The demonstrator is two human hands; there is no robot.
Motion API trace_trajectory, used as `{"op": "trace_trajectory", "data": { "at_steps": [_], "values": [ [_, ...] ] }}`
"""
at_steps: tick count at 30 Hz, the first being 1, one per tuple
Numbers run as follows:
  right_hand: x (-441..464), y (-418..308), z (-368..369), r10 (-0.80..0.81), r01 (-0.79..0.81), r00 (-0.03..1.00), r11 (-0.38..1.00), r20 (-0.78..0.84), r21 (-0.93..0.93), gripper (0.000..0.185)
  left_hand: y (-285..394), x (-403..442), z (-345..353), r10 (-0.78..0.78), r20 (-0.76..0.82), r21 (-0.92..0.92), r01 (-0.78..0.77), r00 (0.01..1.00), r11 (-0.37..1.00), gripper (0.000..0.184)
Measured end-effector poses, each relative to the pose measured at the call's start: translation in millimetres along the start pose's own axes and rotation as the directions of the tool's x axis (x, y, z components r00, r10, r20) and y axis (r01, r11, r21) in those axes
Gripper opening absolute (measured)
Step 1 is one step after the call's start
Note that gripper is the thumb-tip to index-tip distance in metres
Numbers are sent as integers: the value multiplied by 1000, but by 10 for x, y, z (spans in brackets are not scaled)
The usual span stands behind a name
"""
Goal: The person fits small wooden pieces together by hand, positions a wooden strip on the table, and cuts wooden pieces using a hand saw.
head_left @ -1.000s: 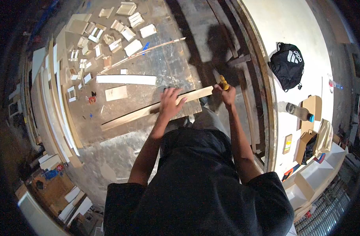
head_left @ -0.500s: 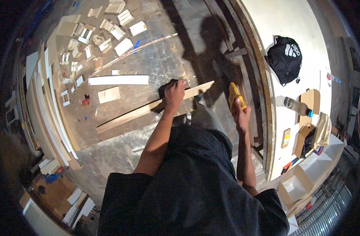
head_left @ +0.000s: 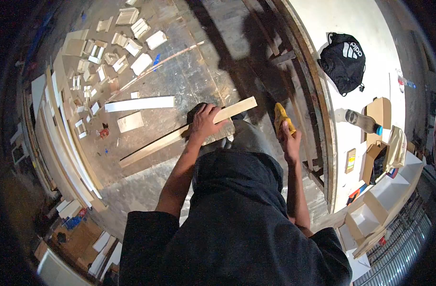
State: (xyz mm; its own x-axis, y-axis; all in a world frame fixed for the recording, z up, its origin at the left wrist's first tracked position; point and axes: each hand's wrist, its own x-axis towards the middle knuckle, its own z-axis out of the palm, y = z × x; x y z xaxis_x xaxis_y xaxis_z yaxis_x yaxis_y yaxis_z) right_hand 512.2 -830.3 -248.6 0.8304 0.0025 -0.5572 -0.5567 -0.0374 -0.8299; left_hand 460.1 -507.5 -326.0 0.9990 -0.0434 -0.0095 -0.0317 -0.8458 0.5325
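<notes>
A long pale wooden strip (head_left: 156,148) runs slantwise across the floor in front of me, its near right end raised. My left hand (head_left: 206,123) is closed over the strip, fingers bent round its edge. Beneath that end sits a small wooden block (head_left: 219,134), partly covered by the strip and hand. To the right, my right hand (head_left: 290,143) grips a yellow-handled tool (head_left: 282,116), held upright and apart from the strip. The rest of that tool is too dark to make out.
Beyond the strip lie a white board (head_left: 141,104), a short wooden panel (head_left: 131,122) and several small wooden pieces (head_left: 127,16). Long boards (head_left: 65,128) are stacked at left. On the right, a white tabletop (head_left: 332,119) carries a black drawstring bag (head_left: 343,64) and a bottle (head_left: 361,121).
My left hand has lowered onto the strip and now wraps it, and the strip has shifted slightly. My right hand stays nearly in place with the yellow-handled tool.
</notes>
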Motion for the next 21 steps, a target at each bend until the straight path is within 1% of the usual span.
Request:
{"op": "trace_trajectory", "data": {
  "at_steps": [2,4,6,7,10,11,12,13,15,16,17,19,20,21],
  "values": [
    [37,10,-27,0,1,1000,999,-10,33,37,-35,-21,-15,10,-7,17,-10,1000,1000,56],
    [46,-15,-69,-3,1,1000,997,-20,-77,40,-37,-30,-47,23,-15,31,-23,1000,999,55],
    [58,-59,-88,-19,18,1000,996,-16,-87,40,-12,-50,-112,-33,-12,-30,32,999,999,49],
    [55,-94,-83,-36,34,999,995,-12,-96,41,-22,-58,-108,-33,-10,-29,33,999,999,49],
    [18,-199,-52,-19,17,1000,995,-19,-93,39,-5,-53,-126,-38,13,-17,38,999,999,54],
    [-4,-226,-47,-19,17,1000,996,-19,-93,39,34,-29,-155,-62,14,-17,62,998,998,56],
    [-41,-245,-44,-34,35,999,997,14,-66,38,74,0,-180,-85,13,-17,86,996,996,58],
    [-86,-274,-39,-50,52,998,998,46,-38,38,114,30,-177,-85,14,-16,85,996,996,58],
    [-244,-446,48,-47,50,997,997,64,-55,37,176,82,-145,-49,15,4,48,999,999,62],
    [-348,-546,92,-42,48,996,996,82,-74,36,70,51,-15,1,54,4,-1,999,1000,58],
    [-442,-647,137,-41,47,996,996,82,-76,36,3,-14,73,-1,55,3,1,999,1000,58],
    [-578,-780,215,-16,27,993,995,117,-96,36,-92,-42,145,-5,97,86,-3,995,996,51],
    [-628,-762,210,-14,29,990,995,143,-99,38,-98,-44,142,-3,57,43,0,998,999,43],
    [-697,-766,229,-11,25,990,995,140,-96,38,-95,-56,144,-2,62,44,-1,998,999,43]
  ]
}}
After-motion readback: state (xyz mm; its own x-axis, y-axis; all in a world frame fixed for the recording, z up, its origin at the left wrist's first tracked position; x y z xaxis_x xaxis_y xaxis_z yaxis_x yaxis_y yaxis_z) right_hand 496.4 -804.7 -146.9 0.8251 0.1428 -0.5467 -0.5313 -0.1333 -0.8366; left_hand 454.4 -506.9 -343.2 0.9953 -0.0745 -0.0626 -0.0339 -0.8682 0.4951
